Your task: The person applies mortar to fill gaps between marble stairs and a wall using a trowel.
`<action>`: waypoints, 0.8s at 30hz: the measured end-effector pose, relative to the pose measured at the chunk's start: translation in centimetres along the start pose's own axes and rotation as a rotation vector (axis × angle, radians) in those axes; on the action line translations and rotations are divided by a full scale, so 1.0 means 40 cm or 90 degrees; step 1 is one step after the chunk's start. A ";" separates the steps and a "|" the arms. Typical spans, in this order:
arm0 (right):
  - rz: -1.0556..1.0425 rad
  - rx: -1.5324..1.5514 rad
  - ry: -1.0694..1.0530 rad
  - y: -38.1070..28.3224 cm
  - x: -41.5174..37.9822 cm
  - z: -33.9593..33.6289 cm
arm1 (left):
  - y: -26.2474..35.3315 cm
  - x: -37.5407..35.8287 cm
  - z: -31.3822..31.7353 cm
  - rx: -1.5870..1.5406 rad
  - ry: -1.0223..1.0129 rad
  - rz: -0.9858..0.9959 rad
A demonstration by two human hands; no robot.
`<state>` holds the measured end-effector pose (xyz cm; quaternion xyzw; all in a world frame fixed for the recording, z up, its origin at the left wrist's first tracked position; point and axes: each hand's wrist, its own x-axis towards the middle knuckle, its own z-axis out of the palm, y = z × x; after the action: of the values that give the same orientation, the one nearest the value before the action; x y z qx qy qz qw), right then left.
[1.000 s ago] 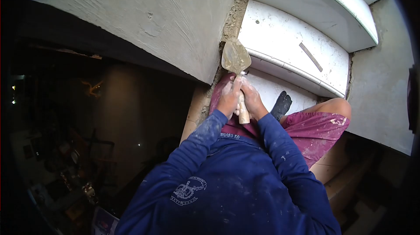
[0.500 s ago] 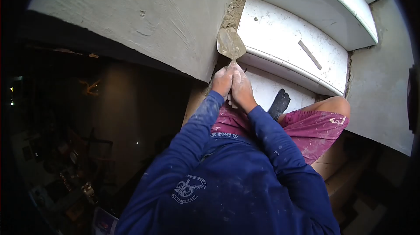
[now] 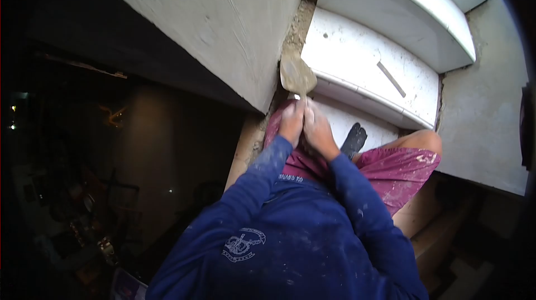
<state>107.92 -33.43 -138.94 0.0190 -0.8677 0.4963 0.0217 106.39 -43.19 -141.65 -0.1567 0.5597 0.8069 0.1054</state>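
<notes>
Together, the left hand [image 3: 291, 123] and right hand [image 3: 318, 127] grip a mortar-smeared trowel [image 3: 297, 73] by its mostly hidden handle, pressed side by side, its blade appearing over the rough gap [image 3: 297, 27] between a plastered wall [image 3: 240, 26] and a white tiled step [image 3: 357, 54]. A sudden twist of the wrists could knock the blade against the step's near corner and chip it, while a steep tilt might drop loose residue onto the tiles.
</notes>
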 end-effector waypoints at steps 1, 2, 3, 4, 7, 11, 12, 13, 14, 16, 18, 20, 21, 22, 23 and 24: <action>-0.037 -0.009 0.022 0.020 0.008 0.018 | 0.007 0.010 -0.009 -0.015 -0.008 -0.048; 0.160 0.027 -0.064 -0.077 0.028 -0.032 | 0.014 0.034 -0.010 -0.014 -0.040 -0.084; 0.138 0.005 -0.036 -0.082 0.034 -0.038 | 0.014 0.041 -0.010 -0.017 -0.064 -0.061; 0.116 -0.016 -0.014 -0.087 0.023 -0.045 | 0.010 0.032 -0.015 -0.022 -0.083 -0.039; 0.033 -0.022 0.044 -0.109 0.003 -0.058 | 0.058 -0.037 -0.020 -0.095 -0.083 -0.044; -0.020 -0.004 0.124 -0.124 0.073 -0.063 | 0.126 -0.121 -0.106 0.006 -0.027 -0.098; -0.008 0.046 0.174 -0.133 0.090 -0.036 | 0.135 -0.136 -0.125 0.037 -0.018 -0.063; 0.006 0.098 0.225 -0.143 0.099 -0.006 | 0.148 -0.155 -0.143 0.070 -0.008 -0.029; 0.010 0.120 0.199 -0.137 0.098 0.030 | 0.167 -0.176 -0.156 0.078 0.004 -0.003; 0.003 0.163 0.150 -0.078 0.113 0.108 | 0.229 -0.203 -0.154 0.090 0.024 0.063; 0.067 0.143 0.097 -0.029 0.130 0.117 | 0.292 -0.229 -0.139 0.089 0.019 0.160; 0.089 0.181 0.153 -0.088 0.129 0.079 | 0.348 -0.253 -0.127 0.117 0.039 0.265; 0.108 0.206 0.198 -0.109 0.127 0.081 | 0.376 -0.268 -0.122 0.142 0.057 0.320; 0.066 0.207 0.277 -0.096 0.128 0.119 | 0.400 -0.274 -0.119 0.163 0.079 0.377; 0.068 0.141 0.208 -0.067 0.138 0.127 | 0.421 -0.276 -0.113 0.168 0.107 0.440; 0.068 0.073 0.140 -0.027 0.154 0.125 | 0.444 -0.273 -0.107 0.199 0.144 0.510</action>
<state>101.74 -38.35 -140.18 -0.0806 -0.8300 0.5447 0.0893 110.96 -53.37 -123.55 0.0032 0.6993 0.6678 -0.2550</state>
